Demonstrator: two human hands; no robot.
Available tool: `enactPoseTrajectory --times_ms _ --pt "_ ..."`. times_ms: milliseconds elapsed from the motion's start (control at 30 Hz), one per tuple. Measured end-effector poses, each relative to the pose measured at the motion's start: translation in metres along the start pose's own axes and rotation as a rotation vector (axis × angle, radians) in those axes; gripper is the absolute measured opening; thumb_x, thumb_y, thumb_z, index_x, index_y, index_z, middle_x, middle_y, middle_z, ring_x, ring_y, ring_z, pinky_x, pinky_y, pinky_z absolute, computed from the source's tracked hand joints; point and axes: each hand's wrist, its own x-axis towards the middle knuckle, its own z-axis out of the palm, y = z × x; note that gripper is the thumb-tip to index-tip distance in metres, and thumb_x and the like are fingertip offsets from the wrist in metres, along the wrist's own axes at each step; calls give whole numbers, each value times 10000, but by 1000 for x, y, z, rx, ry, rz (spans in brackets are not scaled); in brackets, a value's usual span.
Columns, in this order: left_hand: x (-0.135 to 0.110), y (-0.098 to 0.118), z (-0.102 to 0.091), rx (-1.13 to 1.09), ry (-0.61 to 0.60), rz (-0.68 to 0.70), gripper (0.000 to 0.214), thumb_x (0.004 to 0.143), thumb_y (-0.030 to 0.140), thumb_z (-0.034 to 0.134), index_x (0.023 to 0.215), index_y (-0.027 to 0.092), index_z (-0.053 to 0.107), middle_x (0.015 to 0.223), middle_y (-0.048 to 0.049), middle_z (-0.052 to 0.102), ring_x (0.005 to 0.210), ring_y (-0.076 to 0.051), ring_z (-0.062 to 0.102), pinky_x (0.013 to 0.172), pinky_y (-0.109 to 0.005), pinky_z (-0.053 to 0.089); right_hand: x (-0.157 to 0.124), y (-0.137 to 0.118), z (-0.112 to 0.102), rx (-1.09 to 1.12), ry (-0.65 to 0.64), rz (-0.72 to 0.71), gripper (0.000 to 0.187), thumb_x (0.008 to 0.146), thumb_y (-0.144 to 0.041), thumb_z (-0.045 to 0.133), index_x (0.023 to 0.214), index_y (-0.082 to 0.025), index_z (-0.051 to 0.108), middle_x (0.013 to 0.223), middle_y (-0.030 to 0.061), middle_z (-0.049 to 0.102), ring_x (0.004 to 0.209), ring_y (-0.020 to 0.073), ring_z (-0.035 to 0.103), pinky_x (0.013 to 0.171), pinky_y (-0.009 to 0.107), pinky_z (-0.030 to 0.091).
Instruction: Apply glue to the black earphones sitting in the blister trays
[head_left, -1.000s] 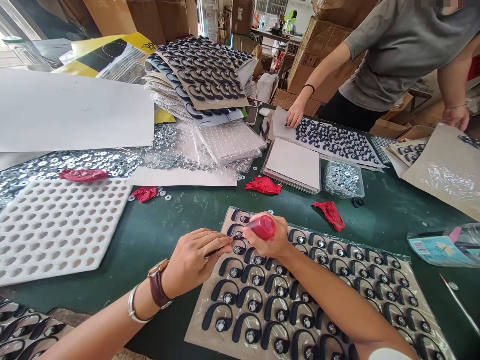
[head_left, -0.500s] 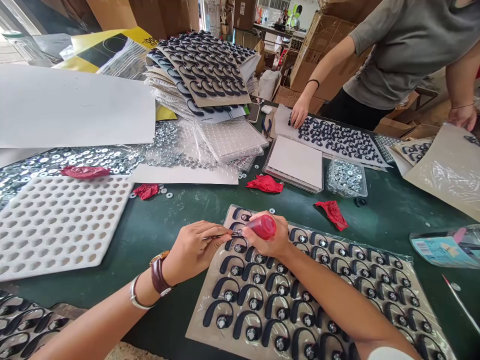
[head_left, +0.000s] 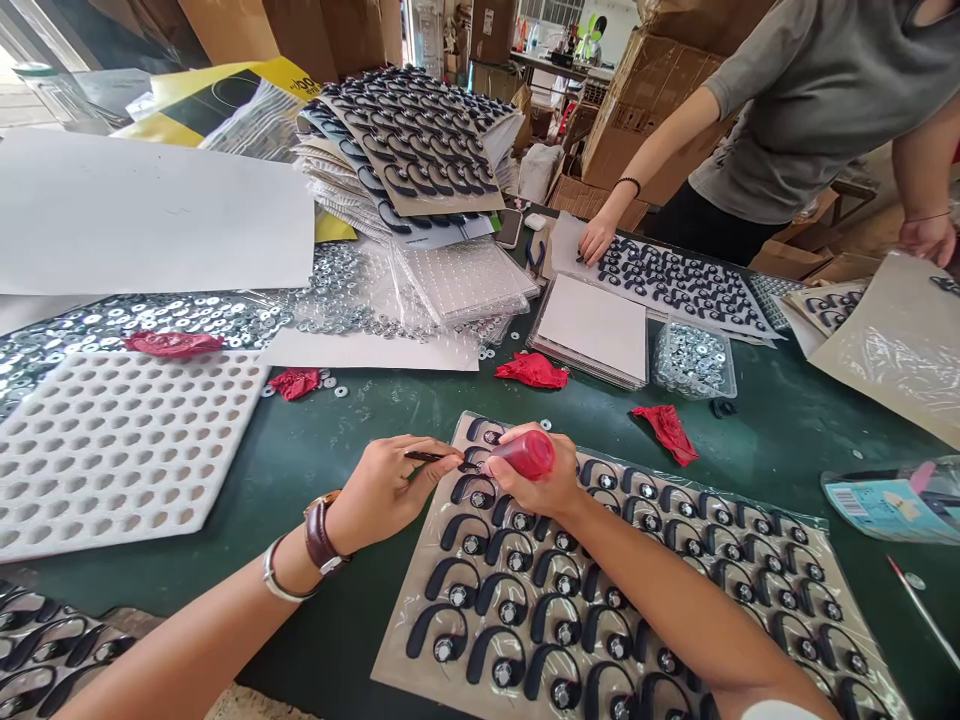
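My left hand (head_left: 391, 490) pinches slim dark tweezers (head_left: 426, 456), whose tip points right toward the upper left of a film-covered sheet (head_left: 409, 625). That sheet carries rows of black ear-hook pieces (head_left: 450, 645), each with a round metal part at its curled end. Wrapped in my right hand (head_left: 551, 490) is a red squeeze bottle (head_left: 534, 453), its base toward me and its nozzle end pointing down-left near the tweezers' tip. The exact spot under the nozzle is partly hidden by my fingers. My right forearm crosses above the sheet.
A white foam tray with holes (head_left: 112, 450) lies left, near a heap of metal washers (head_left: 247, 315). Red crumpled scraps (head_left: 531, 370) and a plastic box of washers (head_left: 694, 358) lie beyond. Across the table, a co-worker's hand (head_left: 598, 238) touches another sheet (head_left: 675, 280).
The tweezers have turned slightly and show more of their length in my left hand. My right hand and the bottle stay nearly in place. The co-worker's hand has shifted slightly.
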Motion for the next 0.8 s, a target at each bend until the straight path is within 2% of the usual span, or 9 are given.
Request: enactPoseTrajectory --times_ms 133,267,400,533,600,667,733,800 --pt "1 0 -1 -14 -22 -26 242 949 302 527 920 175 731 929 -64 750 796 -183 722 659 -215 583 0 0 0 2 -14 -8 186 764 -354 719 818 -207 618 677 8 688 506 130 625 504 252 537" --pt "3 -4 -2 2 -28 -28 283 953 338 516 913 172 741 922 -68 753 655 -156 701 570 -201 558 -1 3 1 -29 -16 -29 188 780 -369 709 832 -214 614 699 1 696 533 130 645 524 248 547" --pt "7 -9 -3 22 -24 7 320 965 352 490 895 168 743 880 -60 756 566 -131 662 498 -184 520 -3 6 1 -82 -15 -135 236 764 -379 732 895 -227 609 734 4 710 588 144 675 564 256 558" --pt "8 -8 -3 41 -2 47 316 970 323 484 862 165 736 849 -47 754 558 -120 655 489 -172 510 4 0 -6 -107 -86 -275 358 695 -421 794 934 -225 614 719 1 716 532 143 643 524 265 526" --pt "3 -5 -2 53 20 69 283 966 294 495 874 164 728 878 -53 752 611 -126 678 533 -177 530 11 -7 -12 -42 -96 -173 342 706 -461 783 891 -220 627 703 -4 709 523 136 633 528 258 525" --pt "-6 1 -1 59 45 105 213 951 261 524 911 175 715 893 -53 750 701 -139 702 623 -200 559 17 -15 -19 47 -109 50 303 753 -478 746 837 -210 633 681 -5 701 538 138 639 545 253 534" --pt "-19 7 2 100 60 215 150 931 216 553 979 184 692 904 -49 748 794 -153 711 729 -241 572 16 -21 -23 133 -133 243 276 804 -462 709 798 -198 629 652 -1 701 551 149 654 562 256 546" --pt "-32 13 5 184 53 377 176 914 176 567 1064 171 659 937 -58 746 843 -163 711 788 -277 574 8 -24 -22 197 -112 331 249 840 -431 680 799 -192 622 631 6 706 567 164 676 585 268 565"
